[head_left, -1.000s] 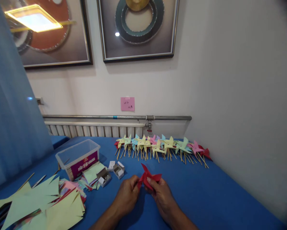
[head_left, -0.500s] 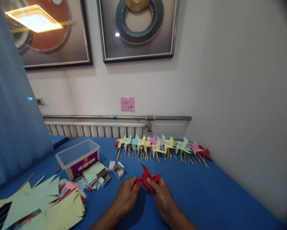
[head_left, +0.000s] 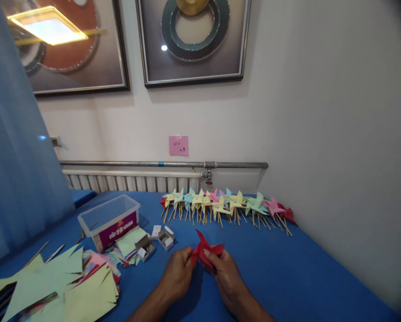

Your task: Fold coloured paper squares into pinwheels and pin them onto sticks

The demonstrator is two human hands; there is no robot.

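A red paper pinwheel (head_left: pixel 203 245) with folded, pointed blades is held above the blue table, between my two hands. My left hand (head_left: pixel 179 271) is closed on its left edge, thumb and fingers pinching a blade. My right hand (head_left: pixel 227 273) grips it from the right and below, with the thumb pressed near the centre. What lies behind the pinwheel under my fingers is hidden. Ahead of my hands, two small open cardboard boxes, one white (head_left: pixel 166 239) and one greyish (head_left: pixel 145 248), stand on the table.
Finished pinwheels on sticks (head_left: pixel 220 206) lie in a row at the back of the blue table (head_left: pixel 307 277). To the left are a clear plastic tub (head_left: pixel 133 202), cut paper squares (head_left: pixel 129 243) and larger cut sheets (head_left: pixel 89 293). Dark handles (head_left: pixel 1 297) show at the lower left.
The pinwheel has tilted very slightly to the left in my hands. Both hands keep their grip, and everything on the table stays where it was.
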